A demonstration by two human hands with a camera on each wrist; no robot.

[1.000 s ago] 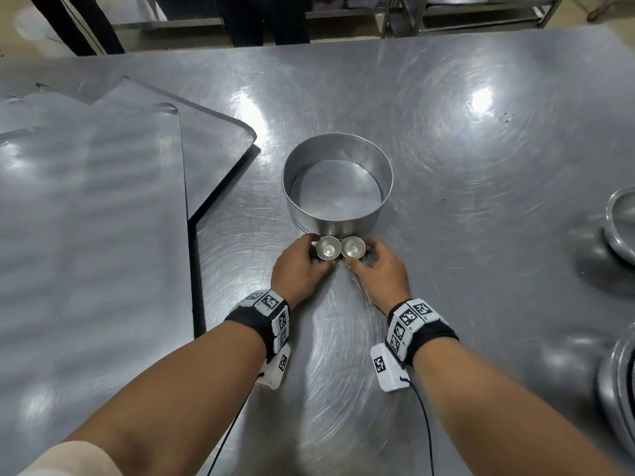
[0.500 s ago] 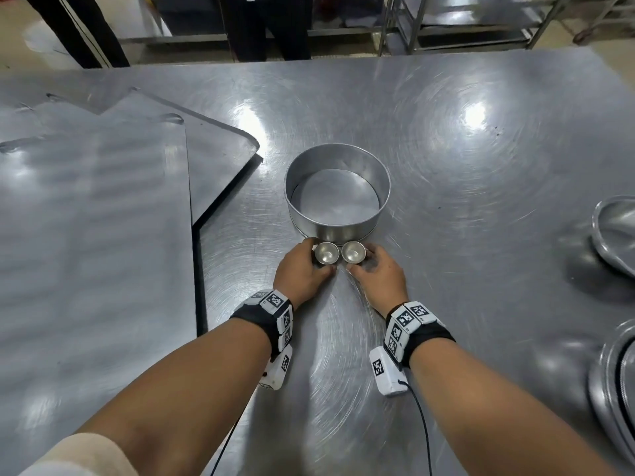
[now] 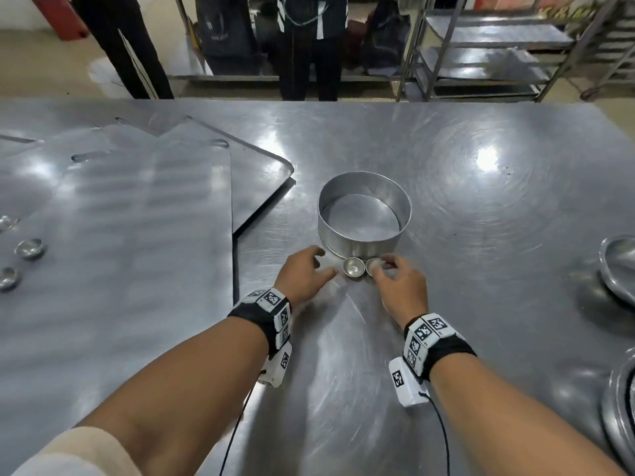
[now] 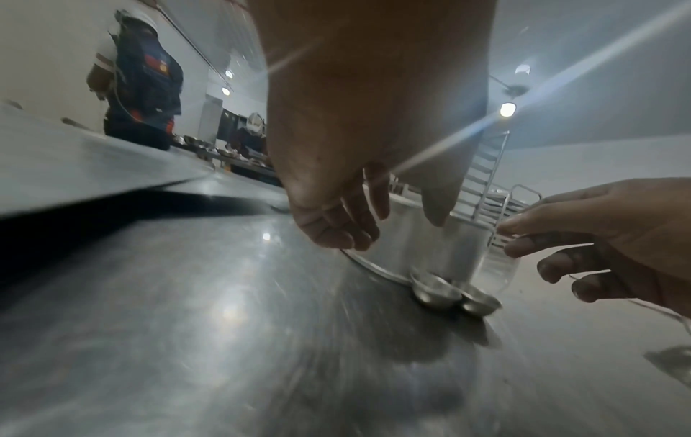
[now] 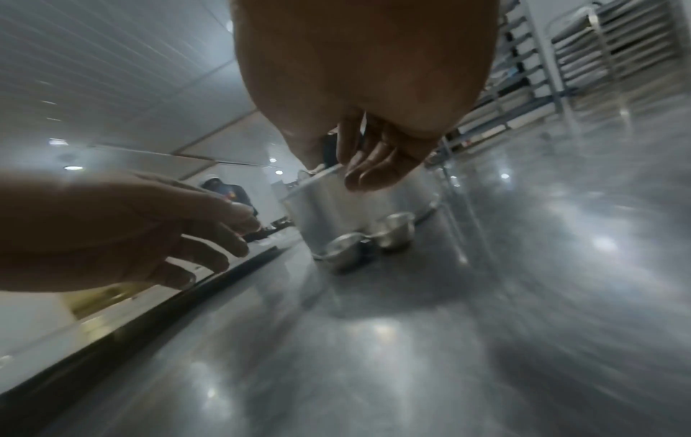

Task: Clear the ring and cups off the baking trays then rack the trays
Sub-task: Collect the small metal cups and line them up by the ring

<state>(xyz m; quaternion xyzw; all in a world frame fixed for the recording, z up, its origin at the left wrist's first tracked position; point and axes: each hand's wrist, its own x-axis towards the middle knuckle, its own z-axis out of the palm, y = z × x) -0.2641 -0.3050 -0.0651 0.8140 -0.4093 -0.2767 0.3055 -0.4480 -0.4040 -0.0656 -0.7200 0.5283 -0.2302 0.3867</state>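
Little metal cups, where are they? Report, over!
Both hands open, empty. Two small metal cups on table against round metal ring. More cups on left tray.

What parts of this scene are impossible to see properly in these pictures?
- Right cup: head view, right hand covers part of it, so contact is unclear.
- Cups on the tray: head view, left edge cuts off how many there are.
- Round pans: head view, right edge crops them.
- Ring: right wrist view, motion blur hides whether the cups touch it.
- People beyond the table: top edge cuts them off.
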